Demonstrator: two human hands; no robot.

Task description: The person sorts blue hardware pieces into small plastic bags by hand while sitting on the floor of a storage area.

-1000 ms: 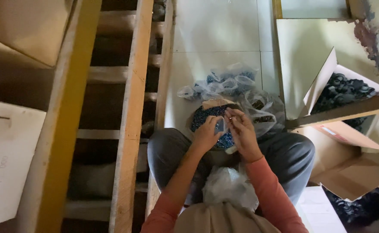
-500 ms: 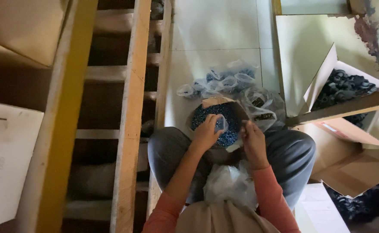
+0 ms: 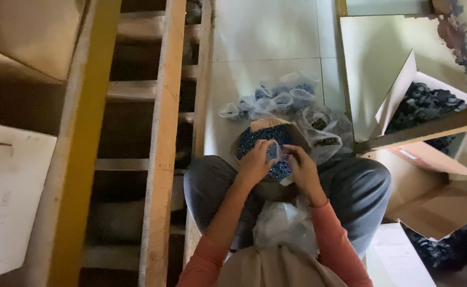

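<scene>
I sit with a round brown container (image 3: 292, 133) of small dark blue parts (image 3: 257, 139) between my knees. My left hand (image 3: 255, 162) and my right hand (image 3: 300, 167) meet over it, both pinching a small clear plastic bag (image 3: 274, 154) holding a few blue parts. A bunch of empty clear bags (image 3: 284, 226) lies in my lap, just below my forearms.
Several filled clear bags (image 3: 276, 98) lie on the white tile floor beyond the container. A cardboard box of black ring parts (image 3: 427, 103) stands at right, another open box (image 3: 446, 212) beside my right knee. Wooden rack beams (image 3: 164, 133) run along the left.
My right hand drew back toward my knee half a second ago, then returned to the left hand; both now hold the small bag together over the container.
</scene>
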